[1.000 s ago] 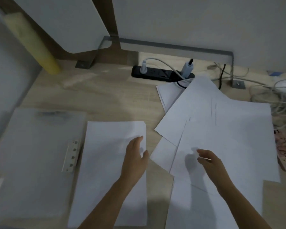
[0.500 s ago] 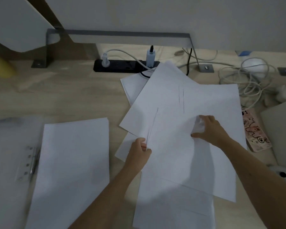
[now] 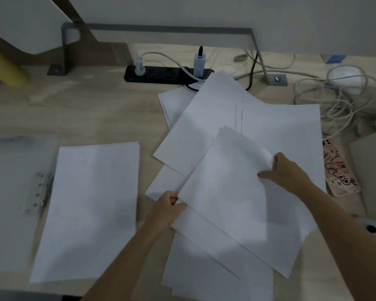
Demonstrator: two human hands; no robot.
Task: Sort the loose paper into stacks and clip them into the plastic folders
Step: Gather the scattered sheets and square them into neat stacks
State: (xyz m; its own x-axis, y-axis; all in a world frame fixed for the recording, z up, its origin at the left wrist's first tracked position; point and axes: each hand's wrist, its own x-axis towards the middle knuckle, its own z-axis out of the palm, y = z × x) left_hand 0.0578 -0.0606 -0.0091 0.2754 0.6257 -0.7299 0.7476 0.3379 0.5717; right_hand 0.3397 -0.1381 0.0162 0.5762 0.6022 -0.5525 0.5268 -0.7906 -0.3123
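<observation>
Your left hand [image 3: 168, 205] pinches the near-left corner of the top sheet [image 3: 230, 187], and your right hand [image 3: 287, 172] grips its far-right edge, which curls up under the fingers. That sheet lies on the loose pile [image 3: 258, 118] fanned across the worktop [image 3: 85, 109], right of the squared stack [image 3: 89, 205] beside the plastic folder [image 3: 9, 192]. Paper like this is light, limp and slick against its neighbours, so it will likely sag and drag others along. Hold opposite edges and lift gently to avoid creasing.
</observation>
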